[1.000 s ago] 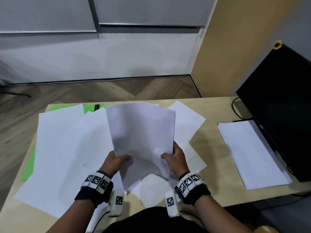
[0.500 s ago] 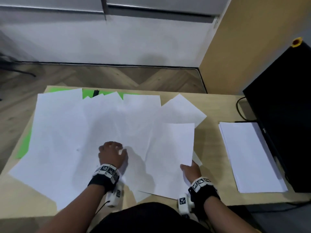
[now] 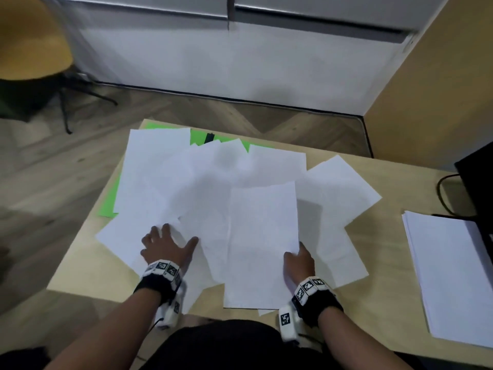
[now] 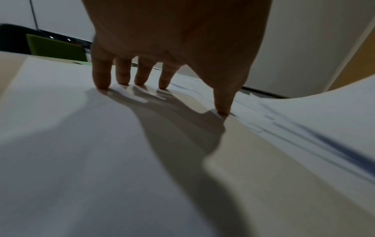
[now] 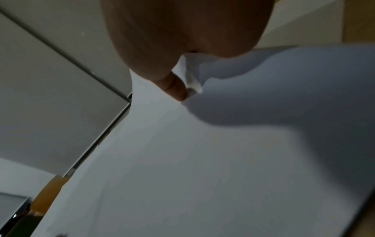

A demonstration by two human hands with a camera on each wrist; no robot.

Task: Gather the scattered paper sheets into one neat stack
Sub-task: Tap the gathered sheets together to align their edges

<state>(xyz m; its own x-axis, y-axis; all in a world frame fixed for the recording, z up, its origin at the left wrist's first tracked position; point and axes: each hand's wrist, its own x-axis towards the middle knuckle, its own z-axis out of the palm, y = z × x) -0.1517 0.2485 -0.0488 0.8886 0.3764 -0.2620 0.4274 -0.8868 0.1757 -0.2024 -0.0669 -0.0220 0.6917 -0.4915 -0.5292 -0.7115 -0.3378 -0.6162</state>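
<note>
Several white paper sheets (image 3: 213, 177) lie fanned and overlapping across the wooden table (image 3: 386, 252). My left hand (image 3: 166, 243) lies spread on the sheets at the left front; in the left wrist view its fingertips (image 4: 101, 85) press down on the paper (image 4: 81, 144). My right hand (image 3: 298, 259) pinches the right edge of a small bunch of sheets (image 3: 262, 244) that stands slightly raised over the pile. In the right wrist view a fingertip (image 5: 176, 89) grips that bunch of sheets (image 5: 182, 160) at its edge.
A neat stack of white paper (image 3: 450, 273) lies at the table's right. A black monitor (image 3: 477, 182) with a cable (image 3: 444, 193) stands behind it. Green sheets (image 3: 202, 134) peek out under the pile at the far edge. A yellow chair (image 3: 29, 41) stands on the floor, far left.
Both hands held a bunch of sheets upright a second ago. The left hand let go and now presses on the pile farther left; the right hand has lowered the bunch towards the table.
</note>
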